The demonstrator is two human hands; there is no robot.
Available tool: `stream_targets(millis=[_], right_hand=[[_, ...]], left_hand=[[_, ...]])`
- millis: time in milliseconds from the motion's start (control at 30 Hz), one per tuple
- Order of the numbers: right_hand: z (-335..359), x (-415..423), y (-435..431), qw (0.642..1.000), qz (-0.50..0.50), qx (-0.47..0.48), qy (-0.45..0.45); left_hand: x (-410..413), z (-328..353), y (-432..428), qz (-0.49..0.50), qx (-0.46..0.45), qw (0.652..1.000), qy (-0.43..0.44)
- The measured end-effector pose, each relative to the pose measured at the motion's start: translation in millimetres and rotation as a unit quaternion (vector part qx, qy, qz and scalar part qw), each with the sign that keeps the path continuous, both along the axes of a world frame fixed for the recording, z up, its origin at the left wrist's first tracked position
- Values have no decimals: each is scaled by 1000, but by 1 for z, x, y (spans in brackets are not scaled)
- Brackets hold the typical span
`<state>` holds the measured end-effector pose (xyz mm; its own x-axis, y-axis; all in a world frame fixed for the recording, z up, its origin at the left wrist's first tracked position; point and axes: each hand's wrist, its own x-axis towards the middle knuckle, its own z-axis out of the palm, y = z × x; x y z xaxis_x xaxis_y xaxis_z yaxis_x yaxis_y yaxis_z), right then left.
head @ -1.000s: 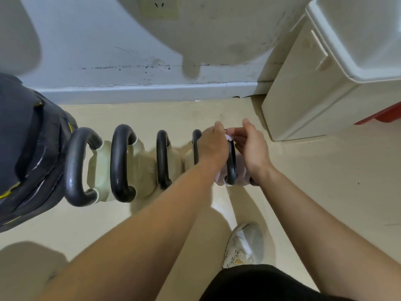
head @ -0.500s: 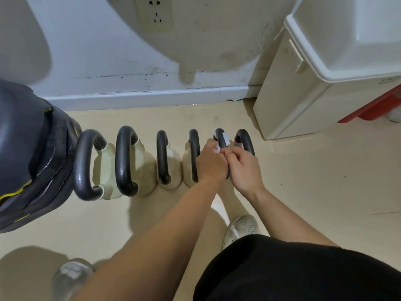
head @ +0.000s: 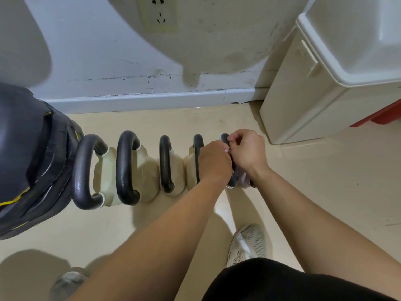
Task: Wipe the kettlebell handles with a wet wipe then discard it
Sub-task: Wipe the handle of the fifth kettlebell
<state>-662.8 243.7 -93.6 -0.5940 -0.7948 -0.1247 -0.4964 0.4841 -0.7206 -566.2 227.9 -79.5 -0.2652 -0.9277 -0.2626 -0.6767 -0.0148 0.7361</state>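
Row of kettlebells on the floor [head: 325,192] along the wall's skirting. Both the left hand [head: 213,161] and the right hand [head: 249,152] close around the fifth handle [head: 232,181], pinching a wet wipe [head: 226,150] of which only a sliver shows. Risks: the thin wipe may bunch or slip from the fingers; the handles to the left may go unwiped; the light pink kettlebell [head: 244,181] may tip under sideways pressure.

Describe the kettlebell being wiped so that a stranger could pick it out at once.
Find the white bin by the wall; a row of kettlebells runs left from it. It is the pale pink kettlebell near the bin's end, the one both hands grip; the four left of it are cream.
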Motion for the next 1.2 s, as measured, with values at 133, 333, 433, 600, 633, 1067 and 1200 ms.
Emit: stream_targets(millis=[133, 333, 433, 600, 633, 1067, 1200], right_hand=[[5, 0, 17, 994, -78, -50, -50], [2, 1, 33, 992, -106, -7, -64], [5, -1, 27, 997, -70, 2, -29], [9, -18, 5, 999, -28, 22, -1], [8, -21, 0, 999, -16, 29, 4], [-12, -37, -65, 985, 88, 144, -45], [-7, -41, -60, 987, 74, 133, -44]], left_hand=[[7, 3, -4, -22, -27, 998, -55], [15, 9, -15, -63, -101, 982, -143], [13, 11, -30, -92, -167, 962, -193], [-3, 9, -67, -168, 18, 972, -165], [-8, 7, -73, -190, 30, 966, -172], [-37, -17, -107, -69, 79, 989, -107], [-29, -9, -96, -75, 59, 994, -62]])
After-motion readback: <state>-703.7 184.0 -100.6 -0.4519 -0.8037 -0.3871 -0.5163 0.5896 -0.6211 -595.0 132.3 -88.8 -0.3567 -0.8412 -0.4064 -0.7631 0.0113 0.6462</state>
